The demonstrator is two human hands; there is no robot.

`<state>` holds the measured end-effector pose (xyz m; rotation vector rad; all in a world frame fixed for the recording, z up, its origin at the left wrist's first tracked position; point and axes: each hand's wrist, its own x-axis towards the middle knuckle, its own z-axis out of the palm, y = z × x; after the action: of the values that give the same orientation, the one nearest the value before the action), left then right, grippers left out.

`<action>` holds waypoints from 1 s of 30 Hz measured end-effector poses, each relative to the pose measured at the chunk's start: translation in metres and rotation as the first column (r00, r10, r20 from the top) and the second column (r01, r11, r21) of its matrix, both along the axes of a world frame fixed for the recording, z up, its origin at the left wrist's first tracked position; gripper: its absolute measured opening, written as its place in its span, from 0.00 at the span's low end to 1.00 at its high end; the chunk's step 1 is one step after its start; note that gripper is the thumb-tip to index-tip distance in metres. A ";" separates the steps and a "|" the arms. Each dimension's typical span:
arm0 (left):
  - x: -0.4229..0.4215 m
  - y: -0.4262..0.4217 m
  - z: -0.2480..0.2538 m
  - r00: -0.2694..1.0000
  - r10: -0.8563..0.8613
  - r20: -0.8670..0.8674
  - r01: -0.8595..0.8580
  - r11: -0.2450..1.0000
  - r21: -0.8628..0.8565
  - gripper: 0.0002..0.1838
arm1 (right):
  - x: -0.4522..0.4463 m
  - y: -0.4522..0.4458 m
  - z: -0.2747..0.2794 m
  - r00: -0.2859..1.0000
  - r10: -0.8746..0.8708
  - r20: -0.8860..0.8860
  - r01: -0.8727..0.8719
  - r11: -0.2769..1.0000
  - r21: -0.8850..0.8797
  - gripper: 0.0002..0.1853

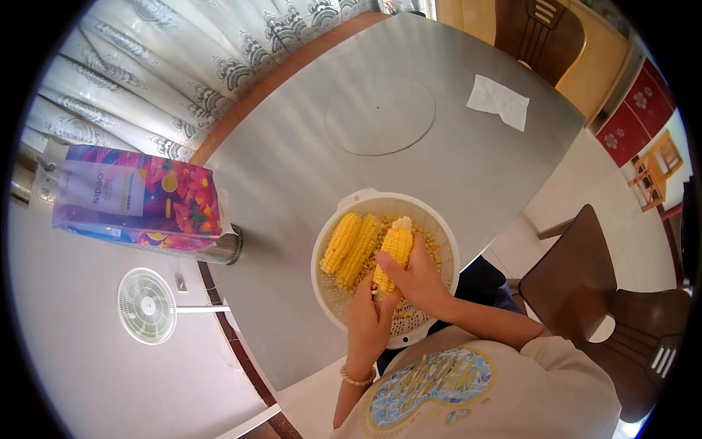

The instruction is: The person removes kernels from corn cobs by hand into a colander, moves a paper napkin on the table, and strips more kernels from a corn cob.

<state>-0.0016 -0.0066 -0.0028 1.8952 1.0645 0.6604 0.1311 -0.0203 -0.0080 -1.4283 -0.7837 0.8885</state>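
Observation:
Over a white plastic colander (pixel 327 298), both of my hands grip one yellow corn cob (pixel 395 252) that points up and away from me. My right hand (pixel 423 282) wraps its side, the thumb lying across the kernels. At the cob's lower end is my left hand (pixel 370 322), with its thumb and fingers closed round it. Two more corn cobs (pixel 352 250) lie side by side at the colander's left. Loose kernels (pixel 431 252) cover much of the colander's bottom. My fingertips are partly hidden behind the held cob.
The colander sits at the near edge of a grey table (pixel 292 183). A crumpled white tissue (pixel 499 101) lies at the far right. On the left, a colourful tissue package (pixel 139 194) rests on a mesh holder (pixel 232 245). Brown chairs (pixel 569 274) stand to the right.

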 end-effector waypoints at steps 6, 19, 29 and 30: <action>0.003 -0.001 0.000 0.997 0.036 -0.064 -0.025 0.986 0.166 0.18 | 0.001 0.003 -0.008 0.997 0.014 -0.075 -0.019 0.998 -0.060 0.30; 0.013 -0.007 0.009 0.994 0.081 -0.068 -0.078 0.996 0.041 0.25 | 0.003 0.001 0.003 0.999 0.028 -0.041 -0.031 0.997 -0.075 0.25; 0.002 0.000 -0.002 0.990 0.135 -0.030 -0.133 0.988 0.081 0.18 | 0.001 0.001 -0.005 0.995 0.033 -0.094 -0.044 0.993 -0.111 0.28; 0.002 0.000 -0.004 0.984 0.153 0.091 -0.159 0.985 0.062 0.17 | 0.001 0.003 -0.008 0.995 0.022 -0.099 -0.029 0.997 -0.077 0.28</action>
<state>0.0003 -0.0064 -0.0067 1.8372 1.1562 0.8703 0.1320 -0.0172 -0.0161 -1.4346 -0.7009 1.0114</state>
